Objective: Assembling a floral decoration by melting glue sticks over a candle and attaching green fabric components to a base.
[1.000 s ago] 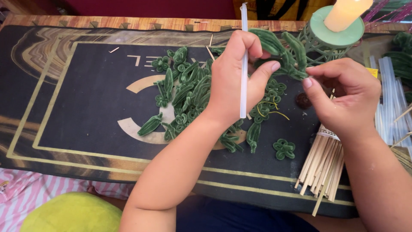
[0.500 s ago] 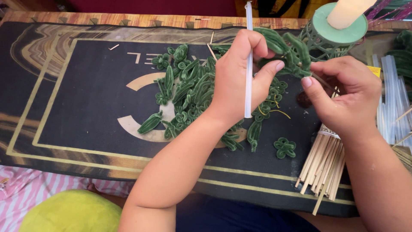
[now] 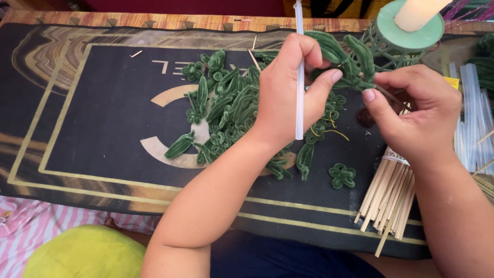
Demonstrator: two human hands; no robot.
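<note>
Leaf pile left of sticks

I saw a black mat with gold borders and pale curved shapes covering a wooden table. Pink-and-white striped cloth lay below it, beside a yellow-green cushion. Light was soft and even.

I see open room on the left of the worktop: the dark mat lies bare there, with only a small splinter near its top edge. In the middle, a heap of green chenille leaves blocks a low pass. My left hand holds a white stick upright just beside my right hand, leaving a narrow gap. To the right, a bundle of wooden sticks, clear rods and a candle stand crowd the edge.
</note>
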